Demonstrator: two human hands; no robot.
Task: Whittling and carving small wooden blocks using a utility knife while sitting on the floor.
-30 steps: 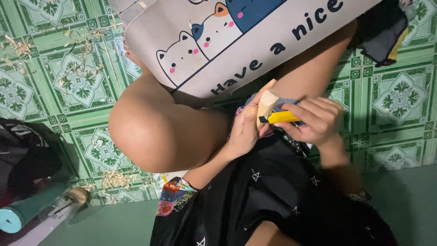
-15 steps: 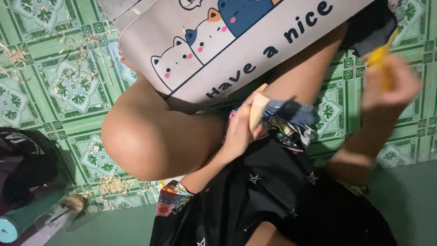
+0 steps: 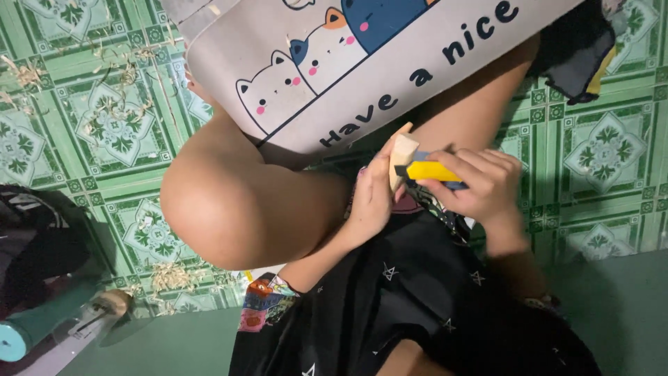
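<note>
**Wood piece and yellow cutter, held over the lap**

Item 1. Small pale wood piece (image 3: 402,157), light tan, angular, standing roughly upright at centre frame, just above the lap. Gripped from the left by the left hand (image 3: 372,202), fingers closed around its lower part; thumb and upper tip of the wood show above the hand.

Item 2. Yellow utility knife (image 3: 430,171), with a dark blue tip, lying roughly level, its front end touching the right face of the wood piece. Clasped in the right hand (image 3: 483,186), fingers curled fully over the handle. Whether a blade is extended cannot be told.

Item 3. Black garment (image 3: 417,299) with small white star marks, spread over the lap directly near of both hands.

Item 4. Bent bare knee (image 3: 229,209), left of the hands, raised off the floor.

Item 5. Grey bag (image 3: 362,76) printed with cartoon cats and lettering, lying far of the hands, across the upper frame.

Item 6. Green patterned floor tiles (image 3: 605,146), right and left of the legs; pale wood shavings (image 3: 122,76) scattered on them at far left, more near the knee.

Item 7. Dark bundle (image 3: 35,244) and a teal cylinder (image 3: 28,334), near left corner, well apart from the hands.
</note>
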